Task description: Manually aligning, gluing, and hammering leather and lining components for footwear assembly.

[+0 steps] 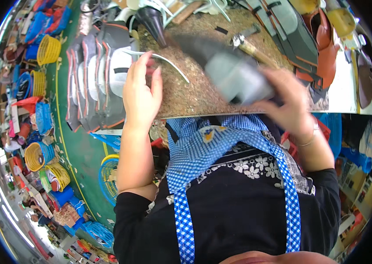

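One blue-checked apron (199, 141) nearest, at the near edge of the table (190, 103). At near right, the right grip (289, 94) closed on the near end of a blurred grey-and-black piece (238, 79), seemingly held above the tabletop, perhaps to leave its far end free. At near left, the left grip (143, 99) with thumb apart from fingers, a reddish blur beside them; holding or bare, cannot tell. Just left, overlapping grey shapes (87, 101), probably fanned for easy separating. Between the grips, a white cord (177, 69). Farther, a hammer (258, 53) and black cone (151, 24), presumably within reach on purpose; at far right, a yellow container (341, 22), contents unclear. Off left, beyond the table, on green floor (78, 149), a yellow basket (66, 177) with white and reddish items inside; farther, another yellow basket (48, 49), contents too small to tell.
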The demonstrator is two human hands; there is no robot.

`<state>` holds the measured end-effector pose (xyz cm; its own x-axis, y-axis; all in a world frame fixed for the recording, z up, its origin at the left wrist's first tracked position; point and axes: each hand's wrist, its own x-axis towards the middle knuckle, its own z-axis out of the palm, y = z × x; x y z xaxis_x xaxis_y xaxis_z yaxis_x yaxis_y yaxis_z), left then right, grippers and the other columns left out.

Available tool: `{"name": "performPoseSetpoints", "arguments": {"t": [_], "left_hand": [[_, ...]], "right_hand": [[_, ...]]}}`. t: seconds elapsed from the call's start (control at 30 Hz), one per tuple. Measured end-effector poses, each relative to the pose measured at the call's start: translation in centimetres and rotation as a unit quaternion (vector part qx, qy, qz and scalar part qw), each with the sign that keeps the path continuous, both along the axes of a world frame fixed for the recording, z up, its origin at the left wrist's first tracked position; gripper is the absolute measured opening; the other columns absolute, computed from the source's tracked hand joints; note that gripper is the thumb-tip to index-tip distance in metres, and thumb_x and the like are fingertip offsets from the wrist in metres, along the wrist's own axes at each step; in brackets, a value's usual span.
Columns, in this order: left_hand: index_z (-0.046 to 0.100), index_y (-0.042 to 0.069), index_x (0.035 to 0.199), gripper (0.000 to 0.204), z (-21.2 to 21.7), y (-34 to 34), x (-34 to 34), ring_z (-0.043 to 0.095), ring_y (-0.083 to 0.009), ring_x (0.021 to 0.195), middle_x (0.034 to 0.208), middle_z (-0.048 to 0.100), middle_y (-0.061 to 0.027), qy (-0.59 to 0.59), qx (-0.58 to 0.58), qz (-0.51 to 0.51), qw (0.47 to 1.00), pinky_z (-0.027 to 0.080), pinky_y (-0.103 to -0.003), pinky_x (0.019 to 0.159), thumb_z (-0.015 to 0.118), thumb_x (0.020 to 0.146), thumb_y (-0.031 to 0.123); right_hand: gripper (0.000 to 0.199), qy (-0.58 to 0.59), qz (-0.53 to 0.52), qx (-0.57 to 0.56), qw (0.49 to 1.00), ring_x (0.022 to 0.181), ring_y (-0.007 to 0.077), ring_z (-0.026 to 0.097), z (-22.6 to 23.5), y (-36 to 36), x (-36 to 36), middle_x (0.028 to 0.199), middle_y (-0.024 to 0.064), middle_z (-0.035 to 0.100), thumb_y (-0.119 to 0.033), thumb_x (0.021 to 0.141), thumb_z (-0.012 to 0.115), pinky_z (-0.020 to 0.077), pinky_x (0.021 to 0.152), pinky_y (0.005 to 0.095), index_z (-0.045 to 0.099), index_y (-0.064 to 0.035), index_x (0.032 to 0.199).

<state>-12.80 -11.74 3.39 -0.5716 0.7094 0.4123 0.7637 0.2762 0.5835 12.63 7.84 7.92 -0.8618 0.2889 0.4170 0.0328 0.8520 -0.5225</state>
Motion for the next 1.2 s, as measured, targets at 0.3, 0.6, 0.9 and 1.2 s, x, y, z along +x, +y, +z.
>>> {"name": "performPoseSetpoints", "arguments": {"t": [0.3,0.6,0.9,1.2], "left_hand": [[0.072,0.006,0.093,0.025,-5.4,4.6,-3.2,0.065,-0.0293,0.070,0.083,0.065,-0.0127,0.010,-0.036,0.111,0.993,0.052,-0.040,0.064,0.069,0.088,0.030],[0.070,0.009,0.107,0.020,-3.6,6.6,-5.1,0.069,-0.0266,0.085,0.097,0.071,-0.0127,-0.183,0.082,-0.030,0.979,0.054,-0.035,0.076,0.066,0.088,0.013],[0.068,0.006,0.096,0.032,-2.1,-1.3,-9.5,0.059,-0.0324,0.098,0.105,0.061,-0.0142,0.065,-0.155,0.277,0.946,0.049,-0.044,0.079,0.080,0.074,0.026],[0.066,0.000,0.093,0.020,-1.4,-5.1,-8.0,0.057,-0.0100,0.081,0.083,0.065,-0.0031,-0.149,-0.085,0.068,0.983,0.047,-0.028,0.077,0.074,0.084,0.016]], "right_hand": [[0.059,0.033,-0.306,0.353,0.883,0.121,0.0318,0.052,-1.3,16.7,-4.2,0.131,0.0151,0.055,-0.030,0.084,0.071,0.0413,0.101,0.0422,0.053,-0.0067,0.134],[0.045,0.075,-0.190,0.235,0.950,0.116,0.0327,0.055,-1.9,10.1,-6.2,0.125,0.0133,0.060,-0.019,0.084,0.072,0.0415,0.099,0.0424,0.058,-0.0040,0.124],[0.052,0.074,0.192,0.100,0.973,0.117,0.0324,0.055,-3.5,-1.3,-13.9,0.127,0.0156,0.058,-0.008,0.072,0.071,0.0467,0.098,0.0425,0.056,-0.0009,0.122],[0.049,-0.084,0.317,0.268,0.906,0.116,0.0242,0.053,-4.2,-3.7,-28.4,0.109,0.0041,0.065,-0.027,0.063,0.079,0.0369,0.103,0.0386,0.064,-0.0079,0.106]]}}
